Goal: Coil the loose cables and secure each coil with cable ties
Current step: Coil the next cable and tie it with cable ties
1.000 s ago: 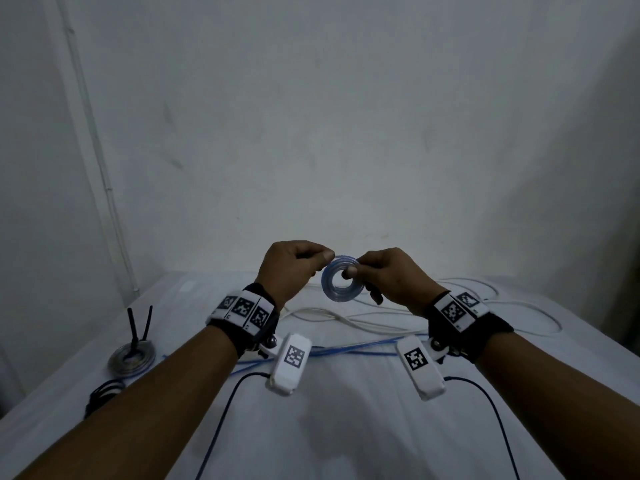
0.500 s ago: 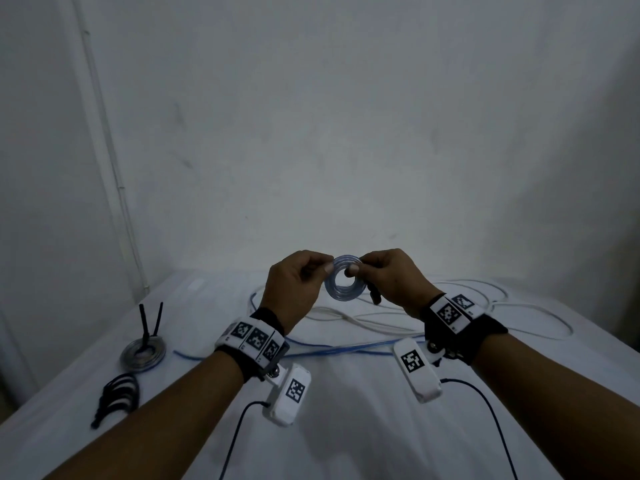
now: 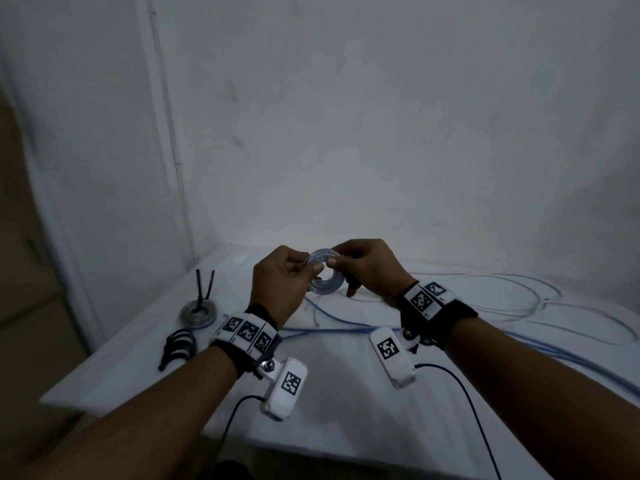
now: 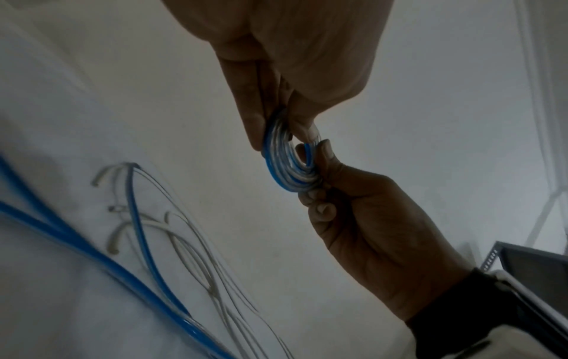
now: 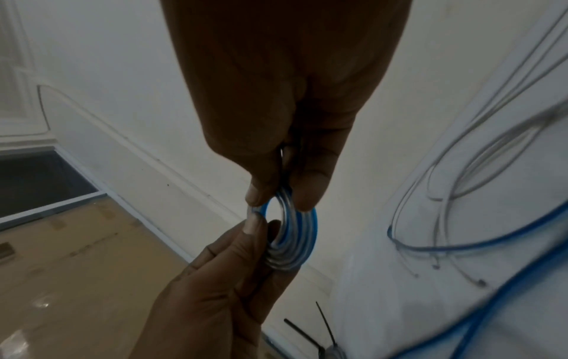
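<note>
Two hands clamped on one coil. Head view: I see left hand and right hand pinching blue-and-clear coil from opposite rims, above table, ring plane facing me; finished tied coil far left, black ties nearest left hand. Versus a second ago: view swung left, grip unchanged. Left wrist: thumb and fingers squeeze rim. Right wrist: same pinch, fingers on top arc.

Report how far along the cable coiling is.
Done: one tied coil lies on the table, tie tails sticking up. In hand: the left hand and right hand both pinch a small blue-and-clear coil, no tie visibly on it. Left: loose blue cable and white cable; a black bundle lies nearby.
</note>
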